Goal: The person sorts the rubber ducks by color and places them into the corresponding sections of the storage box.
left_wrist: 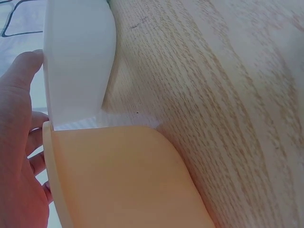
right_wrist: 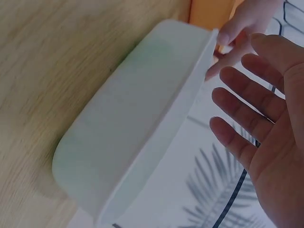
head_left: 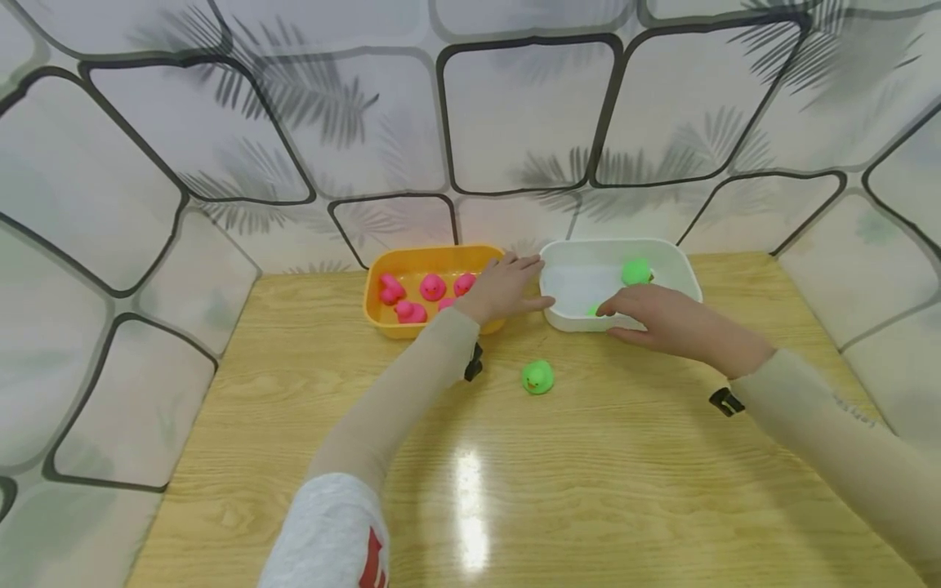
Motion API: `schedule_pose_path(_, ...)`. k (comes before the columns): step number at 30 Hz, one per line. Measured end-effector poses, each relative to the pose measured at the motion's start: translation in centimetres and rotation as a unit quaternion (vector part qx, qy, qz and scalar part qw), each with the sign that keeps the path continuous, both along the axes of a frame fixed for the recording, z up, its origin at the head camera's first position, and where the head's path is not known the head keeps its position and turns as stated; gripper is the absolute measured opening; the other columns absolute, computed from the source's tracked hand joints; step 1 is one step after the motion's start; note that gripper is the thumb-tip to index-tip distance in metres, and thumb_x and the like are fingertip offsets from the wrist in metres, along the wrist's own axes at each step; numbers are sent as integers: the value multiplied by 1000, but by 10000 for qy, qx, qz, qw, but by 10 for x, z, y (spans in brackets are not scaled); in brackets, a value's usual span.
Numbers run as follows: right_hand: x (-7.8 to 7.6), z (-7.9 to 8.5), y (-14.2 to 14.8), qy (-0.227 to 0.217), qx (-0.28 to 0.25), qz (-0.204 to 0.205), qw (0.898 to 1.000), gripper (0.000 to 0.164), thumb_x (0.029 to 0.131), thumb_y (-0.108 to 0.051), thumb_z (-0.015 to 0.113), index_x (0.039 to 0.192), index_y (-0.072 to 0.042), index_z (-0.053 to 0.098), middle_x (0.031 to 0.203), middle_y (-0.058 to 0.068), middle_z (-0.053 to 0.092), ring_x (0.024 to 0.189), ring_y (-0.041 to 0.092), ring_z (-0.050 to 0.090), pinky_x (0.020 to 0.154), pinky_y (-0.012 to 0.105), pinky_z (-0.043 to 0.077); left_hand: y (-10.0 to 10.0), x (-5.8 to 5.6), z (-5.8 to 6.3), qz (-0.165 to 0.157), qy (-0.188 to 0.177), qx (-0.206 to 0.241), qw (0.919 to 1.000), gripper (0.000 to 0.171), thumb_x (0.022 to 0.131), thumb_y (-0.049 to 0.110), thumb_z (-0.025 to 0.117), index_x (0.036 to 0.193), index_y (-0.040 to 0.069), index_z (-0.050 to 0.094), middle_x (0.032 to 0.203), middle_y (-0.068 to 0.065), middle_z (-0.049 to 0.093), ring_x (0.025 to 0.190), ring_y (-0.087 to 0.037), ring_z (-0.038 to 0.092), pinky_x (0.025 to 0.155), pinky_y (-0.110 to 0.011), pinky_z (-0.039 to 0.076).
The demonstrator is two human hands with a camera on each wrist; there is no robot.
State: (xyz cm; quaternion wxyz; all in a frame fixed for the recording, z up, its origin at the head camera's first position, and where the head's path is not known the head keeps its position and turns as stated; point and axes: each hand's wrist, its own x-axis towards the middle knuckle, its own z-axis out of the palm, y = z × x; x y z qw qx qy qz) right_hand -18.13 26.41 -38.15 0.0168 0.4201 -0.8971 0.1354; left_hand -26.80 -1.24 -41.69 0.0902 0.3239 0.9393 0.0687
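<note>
My left hand (head_left: pixel 506 291) reaches over the right end of an orange tub (head_left: pixel 400 331), its spread fingers pointing toward a white tub (head_left: pixel 577 282). In the left wrist view its thumb meets the white tub's rim, and the other fingers are partly hidden behind the tubs. Over the near rim of the white tub hovers my right hand (head_left: pixel 665 321), holding nothing; the right wrist view shows its fingers (right_wrist: pixel 247 90) loosely bent and apart. One green rubber duck (head_left: pixel 636 271) lies inside the white tub, and a bit of green shows by my right fingertips. Several pink rubber ducks (head_left: pixel 432 287) fill the orange tub.
A lone green rubber duck (head_left: pixel 537 377) sits on the wooden table (head_left: pixel 588 490) in front of the gap between the tubs. Behind them rises a wall with a stone-and-leaf pattern (head_left: pixel 529 114), which also closes off both sides.
</note>
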Motion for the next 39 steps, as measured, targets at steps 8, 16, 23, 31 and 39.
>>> schedule_pose_path(8,15,-9,-20,-6,-69,344,9994,25,91,-11,81,114,-8,72,105,3,73,96,22,69,84,43,57,-1,0,-2,45,49,4,10000,80,102,65,50,163,15,37,170,-3,32,151,-30,32,122,-51,29)
schedule_pose_path(16,21,-26,-37,-168,-49,617,9979,27,93,-17,79,117,-8,72,111,4,74,101,23,69,89,44,57,-1,-3,-5,21,58,-8,10000,81,102,66,49,163,15,36,169,-3,33,151,-31,32,123,-53,28)
schedule_pose_path(23,22,-40,-51,-351,96,826,9959,30,96,-22,76,123,-9,71,117,3,73,106,23,68,94,44,56,0,-3,-5,5,138,-2,9999,82,102,67,49,163,14,37,169,-3,33,151,-31,33,122,-52,30)
schedule_pose_path(31,24,-54,-64,-357,252,903,9950,43,98,-22,73,138,-6,64,127,7,67,113,25,65,99,46,55,0,-1,-2,19,55,2,10000,81,102,66,49,164,15,35,170,-3,32,152,-31,31,124,-53,27)
schedule_pose_path(39,25,-64,-73,-636,196,892,9938,44,100,-22,70,141,-8,63,134,11,64,121,30,64,104,49,52,-1,-3,-5,-34,118,63,9999,81,102,66,49,163,14,37,169,-3,33,151,-31,33,123,-53,28)
